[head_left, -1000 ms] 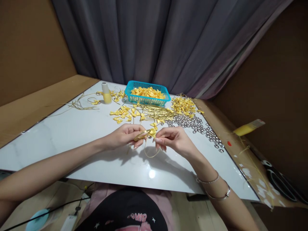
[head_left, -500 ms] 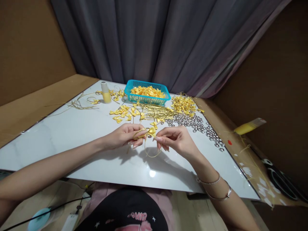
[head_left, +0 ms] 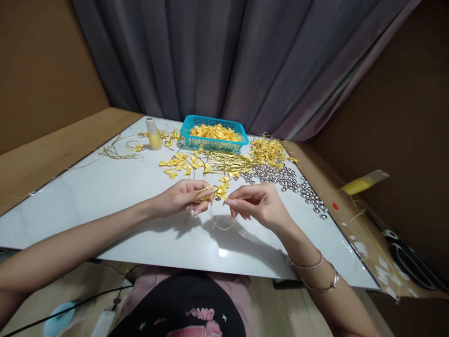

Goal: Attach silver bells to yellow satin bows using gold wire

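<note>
My left hand (head_left: 192, 197) is closed around a thin gold cord, which loops over the thumb. Between the two hands sits a small yellow ribbon bow (head_left: 221, 191), with a silver bead (head_left: 217, 198) just under it. My right hand (head_left: 257, 203) pinches the cord close to the bow's right side, thumb against forefinger. From there a slack loop of gold cord (head_left: 224, 229) hangs down between the hands above the white tabletop (head_left: 168, 248). The cord's path behind the left fingers is hidden.
A blue basket (head_left: 213, 146) of yellow bows stands at the back. Near it are gold cords (head_left: 229, 162), loose bows (head_left: 178, 161), silver beads (head_left: 277, 177), a heap of corded bows (head_left: 268, 150) and a yellow spool (head_left: 154, 135). Scissors (head_left: 410, 264) lie at right.
Hardly anything differs. Both hands keep their grip on the cord around the bow, and the right fingers have shifted very slightly. The view has moved a little.
</note>
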